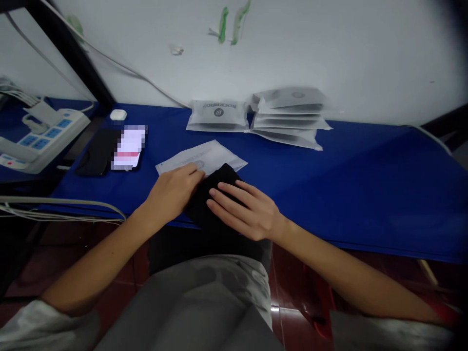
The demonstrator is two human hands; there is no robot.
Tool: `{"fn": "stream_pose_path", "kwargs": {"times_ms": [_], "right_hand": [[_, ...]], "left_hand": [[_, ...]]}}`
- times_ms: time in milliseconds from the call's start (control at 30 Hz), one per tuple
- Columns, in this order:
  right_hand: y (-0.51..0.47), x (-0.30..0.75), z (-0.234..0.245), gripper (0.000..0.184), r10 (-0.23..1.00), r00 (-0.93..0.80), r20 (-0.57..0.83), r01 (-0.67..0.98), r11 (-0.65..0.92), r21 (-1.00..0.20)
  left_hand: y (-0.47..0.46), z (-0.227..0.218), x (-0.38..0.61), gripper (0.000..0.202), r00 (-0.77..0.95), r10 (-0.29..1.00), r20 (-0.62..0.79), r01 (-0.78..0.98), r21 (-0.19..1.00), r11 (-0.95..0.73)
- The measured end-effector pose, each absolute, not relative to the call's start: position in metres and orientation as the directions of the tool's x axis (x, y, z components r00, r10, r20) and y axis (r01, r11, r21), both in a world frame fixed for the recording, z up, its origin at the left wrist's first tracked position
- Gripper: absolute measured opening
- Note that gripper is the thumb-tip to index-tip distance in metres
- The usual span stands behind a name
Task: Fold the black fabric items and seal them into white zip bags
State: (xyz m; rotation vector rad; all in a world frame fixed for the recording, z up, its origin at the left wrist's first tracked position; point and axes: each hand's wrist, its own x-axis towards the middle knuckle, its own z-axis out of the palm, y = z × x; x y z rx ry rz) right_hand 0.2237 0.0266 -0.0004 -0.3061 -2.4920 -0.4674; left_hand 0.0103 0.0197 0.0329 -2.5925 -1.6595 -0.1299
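A folded black cloth item (219,181) lies at the near edge of the blue table (347,180), partly on a flat white plastic bag (208,157). My left hand (173,191) rests on the cloth's left side, fingers curled over its edge where it meets the bag. My right hand (244,208) lies flat on top of the cloth with fingers spread and pointing left. Whether either hand grips the cloth cannot be told.
Several packed white bags (288,117) are stacked at the back by the wall, another bag (218,115) beside them. A phone (127,147), a black case (97,152) and a white earbud case (118,115) lie left. A power strip (40,139) sits far left.
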Motion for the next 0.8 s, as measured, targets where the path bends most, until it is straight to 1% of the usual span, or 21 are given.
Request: {"fn": "stream_pose_path", "kwargs": {"times_ms": [133,267,433,667,800], "right_hand": [[0.036,0.219,-0.004,0.028,0.047,-0.829,0.557,0.29,0.888,0.357],[0.041,0.217,-0.006,0.026,0.03,-0.84,0.541,0.28,0.879,0.387],[0.046,0.212,-0.01,0.028,0.073,-0.866,0.494,0.286,0.884,0.371],[0.05,0.204,-0.013,0.027,0.027,-0.873,0.487,0.241,0.892,0.383],[0.053,0.202,-0.013,0.024,0.038,-0.86,0.508,0.27,0.88,0.391]], "left_hand": [[0.023,0.03,0.007,0.033,0.367,0.901,0.23,0.916,0.081,-0.394],[0.024,0.028,0.009,0.033,0.367,0.886,0.282,0.901,0.127,-0.414],[0.026,0.027,0.015,0.033,0.364,0.887,0.284,0.9,0.138,-0.414],[0.035,0.025,0.016,0.029,0.332,0.872,0.359,0.9,0.156,-0.407],[0.034,0.023,0.017,0.028,0.37,0.855,0.363,0.89,0.125,-0.439]]}}
